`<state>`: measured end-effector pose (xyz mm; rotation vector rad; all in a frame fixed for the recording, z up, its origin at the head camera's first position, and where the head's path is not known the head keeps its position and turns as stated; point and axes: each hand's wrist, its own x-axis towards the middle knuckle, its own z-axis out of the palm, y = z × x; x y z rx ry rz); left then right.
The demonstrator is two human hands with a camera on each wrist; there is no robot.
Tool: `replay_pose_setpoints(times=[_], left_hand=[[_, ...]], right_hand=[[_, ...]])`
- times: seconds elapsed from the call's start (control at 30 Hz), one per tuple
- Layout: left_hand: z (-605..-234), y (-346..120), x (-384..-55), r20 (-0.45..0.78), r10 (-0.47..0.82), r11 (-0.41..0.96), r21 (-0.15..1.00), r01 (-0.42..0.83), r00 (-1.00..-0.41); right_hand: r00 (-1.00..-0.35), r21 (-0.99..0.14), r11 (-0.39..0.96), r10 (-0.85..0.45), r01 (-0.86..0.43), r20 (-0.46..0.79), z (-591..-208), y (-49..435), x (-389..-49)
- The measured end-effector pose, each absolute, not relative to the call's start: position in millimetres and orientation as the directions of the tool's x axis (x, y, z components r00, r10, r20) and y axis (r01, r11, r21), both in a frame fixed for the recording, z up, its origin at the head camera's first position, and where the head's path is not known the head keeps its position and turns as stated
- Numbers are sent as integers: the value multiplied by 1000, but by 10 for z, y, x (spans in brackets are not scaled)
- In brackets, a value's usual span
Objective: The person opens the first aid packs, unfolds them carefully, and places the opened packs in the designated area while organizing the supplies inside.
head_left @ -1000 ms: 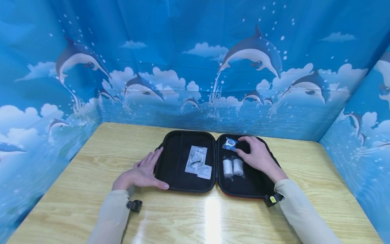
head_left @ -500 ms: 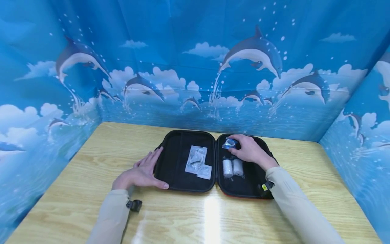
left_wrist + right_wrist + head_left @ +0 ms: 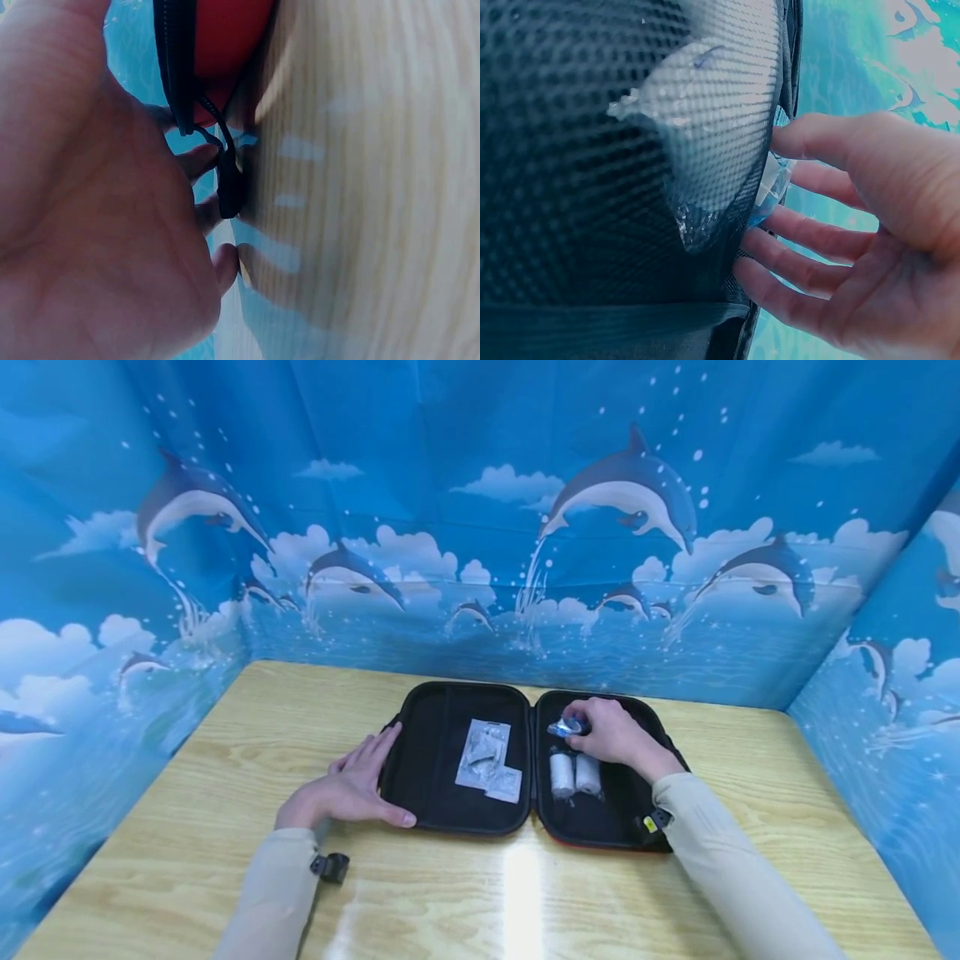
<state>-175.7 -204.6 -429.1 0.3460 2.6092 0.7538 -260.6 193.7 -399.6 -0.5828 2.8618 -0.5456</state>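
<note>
you're at the wooden table [image 3: 225, 760] with dolphin-print blue curtains [image 3: 480, 527] walling it in on three sides. the black zip case [image 3: 450, 810] lies open flat in front of you, both halves up, its red outer shell showing at the near right edge. your left hand [image 3: 345, 789] lies flat on the table against the case's left rim, fingers straight and relaxed, thumb along the near corner, holding nothing; the left wrist view shows the zipper pull [image 3: 227, 187] just beside those fingers. in the left half lie two clear plastic packets [image 3: 487, 758], touching each other. in the right half, two white gauze rolls [image 3: 573, 774] sit side by side under the mesh pocket [image 3: 592, 150]. your right hand [image 3: 611, 732] is over the upper part of that half, fingers curled round the small blue-and-clear packet [image 3: 564, 727], pinching it at the mesh pocket's top edge, just above the rolls. the right wrist view shows the packet's end poking out between mesh and fingertips [image 3: 780, 225].
</note>
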Motion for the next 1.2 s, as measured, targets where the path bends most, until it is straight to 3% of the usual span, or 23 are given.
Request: replay_pose_setpoints(times=[0.33, 0.63, 0.93, 1.2], left_hand=[[-4335, -2050, -1747, -294, 342, 828, 543, 138, -893], [-4392, -2083, -1761, -273, 340, 825, 547, 145, -900], [-4294, -2045, -1758, -301, 342, 831, 539, 137, -890], [-4295, -2046, -1755, -303, 344, 833, 535, 140, -889]], right_hand=[[-925, -420, 843, -379, -335, -25, -3995, 1993, -2517], [-918, -425, 815, -367, -394, 149, -3984, 2062, -2417], [-924, -438, 819, -278, -371, 262, -3986, 2284, -2298], [-944, -486, 826, -160, -288, 287, -4034, 2516, -2214]])
